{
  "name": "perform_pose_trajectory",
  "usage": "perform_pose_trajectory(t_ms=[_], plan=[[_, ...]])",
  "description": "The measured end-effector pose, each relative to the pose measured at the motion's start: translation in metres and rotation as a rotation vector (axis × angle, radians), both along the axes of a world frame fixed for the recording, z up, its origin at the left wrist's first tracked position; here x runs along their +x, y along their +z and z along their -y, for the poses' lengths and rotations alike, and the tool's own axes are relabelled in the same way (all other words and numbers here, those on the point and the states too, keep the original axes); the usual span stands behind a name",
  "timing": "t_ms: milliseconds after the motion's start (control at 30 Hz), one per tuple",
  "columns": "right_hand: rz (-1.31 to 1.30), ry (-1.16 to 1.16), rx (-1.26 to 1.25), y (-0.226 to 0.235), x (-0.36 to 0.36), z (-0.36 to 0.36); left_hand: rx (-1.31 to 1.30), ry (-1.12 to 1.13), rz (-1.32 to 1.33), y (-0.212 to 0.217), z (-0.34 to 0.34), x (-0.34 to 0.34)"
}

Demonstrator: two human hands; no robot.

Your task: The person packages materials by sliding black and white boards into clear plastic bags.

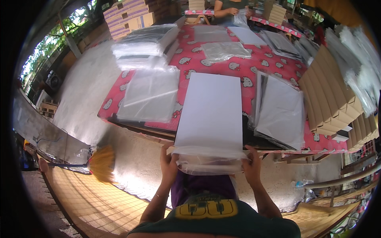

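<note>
A long white board or sheet (210, 107) lies lengthwise on the table, its near end passing the front edge. Around that near end is a clear plastic bag (210, 162), bunched and wrinkled. My left hand (169, 163) grips the bag's left side and my right hand (252, 163) its right side, both with curled fingers. To the left lies a pile of flat clear plastic bags (151, 95). On the right, several bagged white and dark sheets (279, 109) overlap.
The table has a pink patterned cover (186, 51). A tall stack of bagged sheets (145, 43) stands back left, folded brown cartons (329, 91) at right. A broom (101, 164) is on the floor at left. Across the table another person (232, 8) handles a plastic bag.
</note>
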State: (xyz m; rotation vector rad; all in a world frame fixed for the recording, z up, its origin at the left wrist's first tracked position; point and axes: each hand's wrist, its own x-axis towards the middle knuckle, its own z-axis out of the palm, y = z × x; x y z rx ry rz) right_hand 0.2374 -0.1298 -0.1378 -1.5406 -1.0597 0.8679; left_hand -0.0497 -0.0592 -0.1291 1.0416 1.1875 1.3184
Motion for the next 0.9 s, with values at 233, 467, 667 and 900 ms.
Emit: perform_pose_trajectory(t_ms=[233, 467, 667, 900], plan=[[-0.037, -0.105, 0.048, 0.015, -0.032, 0.004, 0.208, 0.052, -0.399, -0.013, -0.001, -0.001], [-0.051, -0.106, 0.113, -0.013, 0.006, -0.002, 0.212, 0.025, -0.172, -0.022, 0.010, -0.010], [-0.913, 0.358, 0.181, 0.059, 0.027, -0.012, -0.159, -0.328, 0.602, 0.052, 0.000, -0.026], [-1.080, 0.490, 0.605, 0.131, 0.047, -0.065, 0.284, -0.513, 0.805, 0.117, -0.075, -0.040]])
